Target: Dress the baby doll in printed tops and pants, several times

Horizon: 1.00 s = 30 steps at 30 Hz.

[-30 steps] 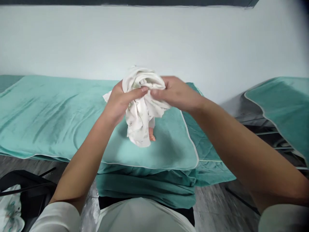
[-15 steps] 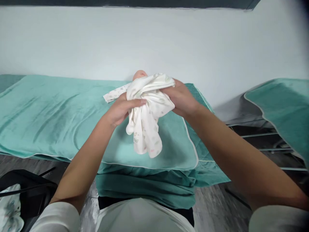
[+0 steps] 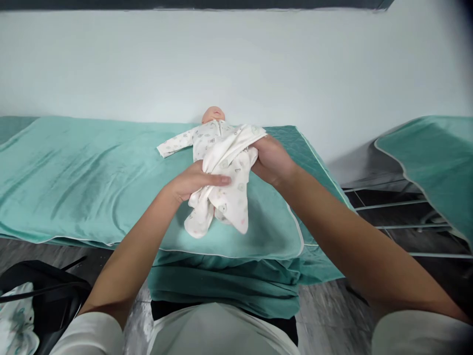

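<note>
A baby doll (image 3: 213, 114) lies on its back on the green-covered bed, wearing a white printed long-sleeved top (image 3: 202, 138). Over its lower body I hold up white printed baby pants (image 3: 231, 192), bunched at the upper part, with rounded ends hanging down. My left hand (image 3: 197, 181) is closed on the left side of the cloth, thumb lying across its front. On the other side my right hand (image 3: 269, 155) grips the gathered upper edge, its fingers partly hidden within the fabric. The doll's legs and one of its sleeves are hidden behind the pants.
The green bed cover (image 3: 84, 172) stretches left along the white wall (image 3: 236, 64). At lower left is a black chair (image 3: 55, 291) with a printed white cloth (image 3: 16, 320) on it. A metal rack (image 3: 406, 204) and another green cover (image 3: 436, 158) stand to the right.
Both hands have lowered the pants slightly toward me, uncovering the doll's chest and more of its head. The pants' hanging ends have swung apart.
</note>
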Motion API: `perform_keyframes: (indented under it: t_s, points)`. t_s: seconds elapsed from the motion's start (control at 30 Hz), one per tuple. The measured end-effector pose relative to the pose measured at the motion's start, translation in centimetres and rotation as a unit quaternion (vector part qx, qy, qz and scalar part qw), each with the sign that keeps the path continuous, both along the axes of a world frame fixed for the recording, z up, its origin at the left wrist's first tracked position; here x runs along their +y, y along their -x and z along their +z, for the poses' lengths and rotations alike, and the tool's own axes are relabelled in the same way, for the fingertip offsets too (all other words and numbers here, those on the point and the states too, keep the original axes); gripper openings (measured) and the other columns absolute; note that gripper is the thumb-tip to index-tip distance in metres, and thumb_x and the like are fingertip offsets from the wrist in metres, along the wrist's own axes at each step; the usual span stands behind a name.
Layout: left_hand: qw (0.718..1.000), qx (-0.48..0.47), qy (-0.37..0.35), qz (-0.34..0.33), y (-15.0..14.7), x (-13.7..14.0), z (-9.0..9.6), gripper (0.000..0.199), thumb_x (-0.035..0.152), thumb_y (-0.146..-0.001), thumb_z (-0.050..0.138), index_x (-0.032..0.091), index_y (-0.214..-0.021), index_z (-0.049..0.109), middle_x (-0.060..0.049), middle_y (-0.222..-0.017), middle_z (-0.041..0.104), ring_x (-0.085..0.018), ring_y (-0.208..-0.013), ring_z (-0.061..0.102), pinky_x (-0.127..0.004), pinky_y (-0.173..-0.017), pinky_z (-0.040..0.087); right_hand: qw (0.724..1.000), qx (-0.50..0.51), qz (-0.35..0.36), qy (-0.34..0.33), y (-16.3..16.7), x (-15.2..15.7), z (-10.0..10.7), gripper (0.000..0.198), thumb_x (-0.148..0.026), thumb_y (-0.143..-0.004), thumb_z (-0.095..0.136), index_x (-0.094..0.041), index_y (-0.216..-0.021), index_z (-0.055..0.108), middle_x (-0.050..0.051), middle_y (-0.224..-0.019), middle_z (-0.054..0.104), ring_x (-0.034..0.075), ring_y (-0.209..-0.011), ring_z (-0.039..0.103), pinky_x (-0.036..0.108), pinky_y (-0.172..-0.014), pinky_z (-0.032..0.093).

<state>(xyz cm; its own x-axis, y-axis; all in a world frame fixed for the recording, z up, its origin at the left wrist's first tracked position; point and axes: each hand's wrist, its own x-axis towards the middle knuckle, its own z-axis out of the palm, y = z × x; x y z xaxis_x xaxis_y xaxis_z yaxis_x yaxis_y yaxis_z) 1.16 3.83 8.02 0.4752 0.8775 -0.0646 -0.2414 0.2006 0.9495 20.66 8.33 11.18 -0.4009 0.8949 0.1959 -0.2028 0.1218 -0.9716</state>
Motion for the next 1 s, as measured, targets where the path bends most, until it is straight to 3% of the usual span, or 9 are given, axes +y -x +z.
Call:
perform_keyframes:
  t_s: [0.1,0.23,0.33,0.47,0.63,0.7,0.83,0.93,1.0]
  points:
    - [0.995,-0.073,-0.014,0.068,-0.5,0.2,0.0,0.056,0.040,-0.067,0.090,0.015,-0.114,0.073,-0.013,-0.108,0.079,-0.034,-0.107,0.074,-0.043,-0.095,0.058,0.999,-0.017,0.006,0.033,-0.7,-0.5,-1.1,0.038,-0.054,-0.079,0.077,-0.028,-0.106,0.073,0.004,-0.098,0.077,0.026,-0.103,0.070,0.038,-0.085,0.059]
    - [0.984,-0.124,-0.004,0.124,-1.5,0.7,-0.4,0.055,0.042,-0.072,0.084,0.016,-0.118,0.071,-0.012,-0.106,0.079,-0.033,-0.106,0.075,-0.042,-0.094,0.059,0.980,-0.113,0.135,0.092,-2.0,-1.7,-2.2,0.048,-0.048,-0.068,0.088,-0.020,-0.105,0.076,0.007,-0.095,0.078,0.028,-0.095,0.073,0.039,-0.082,0.058]
    - [0.984,-0.121,0.040,0.121,-2.0,0.9,-1.3,0.053,0.040,-0.074,0.083,0.015,-0.119,0.070,-0.012,-0.104,0.080,-0.032,-0.101,0.076,-0.043,-0.091,0.060,0.983,-0.101,0.101,0.112,-2.6,-1.8,-2.1,0.046,-0.050,-0.070,0.087,-0.021,-0.104,0.076,0.007,-0.096,0.078,0.029,-0.096,0.073,0.040,-0.083,0.059]
    - [0.991,-0.054,0.089,0.089,-2.1,0.5,-2.0,0.051,0.036,-0.071,0.086,0.013,-0.115,0.072,-0.015,-0.101,0.079,-0.033,-0.094,0.076,-0.045,-0.085,0.061,0.993,-0.020,0.004,0.116,-3.7,-1.2,-2.6,0.047,-0.047,-0.071,0.087,-0.023,-0.110,0.076,0.008,-0.104,0.079,0.028,-0.098,0.074,0.038,-0.085,0.059]
    - [0.988,0.136,0.031,0.061,-1.4,-0.3,-2.0,0.038,0.035,-0.075,0.080,0.018,-0.108,0.074,-0.010,-0.104,0.079,-0.032,-0.102,0.073,-0.040,-0.086,0.058,0.979,-0.068,0.017,0.191,-5.5,-2.6,-6.2,0.041,-0.040,-0.072,0.087,-0.019,-0.105,0.077,0.009,-0.106,0.079,0.027,-0.093,0.074,0.038,-0.085,0.057]
    - [0.962,0.263,-0.054,0.043,-1.5,-0.7,-2.0,0.026,0.034,-0.081,0.072,0.019,-0.102,0.074,-0.010,-0.107,0.078,-0.033,-0.107,0.071,-0.040,-0.088,0.056,0.973,-0.121,0.014,0.198,-5.6,-3.9,-8.3,0.042,-0.039,-0.072,0.087,-0.019,-0.107,0.076,0.008,-0.106,0.079,0.028,-0.095,0.073,0.041,-0.088,0.057]
    - [0.850,0.491,-0.189,-0.042,-2.9,-2.0,-2.8,0.022,0.030,-0.086,0.061,0.018,-0.101,0.071,-0.016,-0.115,0.075,-0.036,-0.109,0.068,-0.042,-0.088,0.052,0.959,-0.243,-0.024,0.146,-5.0,-6.5,-12.4,0.036,-0.040,-0.077,0.078,-0.021,-0.107,0.075,0.007,-0.105,0.078,0.033,-0.102,0.069,0.048,-0.092,0.055]
    - [0.793,0.560,-0.222,-0.092,-3.9,-2.8,-3.6,0.030,0.028,-0.090,0.053,0.017,-0.115,0.066,-0.018,-0.119,0.073,-0.035,-0.108,0.069,-0.041,-0.084,0.051,0.956,-0.270,-0.076,0.089,-4.4,-7.8,-14.4,0.035,-0.044,-0.084,0.070,-0.024,-0.112,0.073,0.007,-0.113,0.076,0.034,-0.110,0.066,0.051,-0.098,0.053]
    - [0.780,0.578,-0.220,-0.091,-4.2,-3.0,-3.6,0.032,0.026,-0.092,0.049,0.017,-0.118,0.063,-0.018,-0.120,0.072,-0.035,-0.107,0.069,-0.041,-0.082,0.050,0.957,-0.262,-0.103,0.061,-4.1,-8.2,-15.1,0.035,-0.046,-0.088,0.064,-0.025,-0.116,0.069,0.007,-0.119,0.074,0.033,-0.114,0.065,0.051,-0.102,0.050]
